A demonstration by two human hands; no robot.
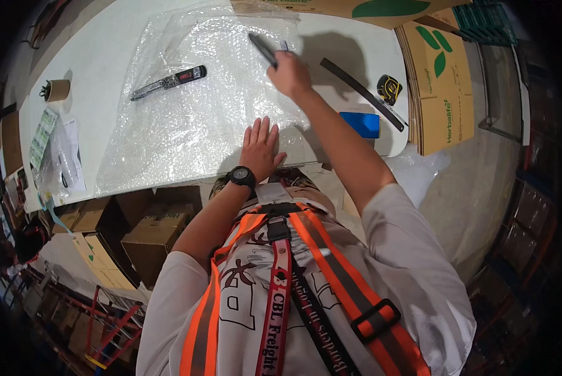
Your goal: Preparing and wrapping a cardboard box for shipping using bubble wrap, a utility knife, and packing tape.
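A sheet of bubble wrap [168,131] covers much of the white table [93,51]. My left hand [261,150] lies flat on the wrap near the table's front edge, fingers spread, holding nothing. My right hand [288,77] is farther out over the wrap, closed around a slim dark-grey tool [263,49] that points up and left; its exact kind cannot be told. A small bluish piece [284,45] shows just beyond that fist. To the left, a slim black tool [184,76] with red lettering lies on or under the wrap.
At right lie a black flat strip [360,92] with an end hole, a tape measure [390,89] and a blue object [363,124]. Flattened cartons [443,89] lean beside the table. A potted plant [58,90] and papers [72,155] sit at left; cardboard boxes [154,230] stand below.
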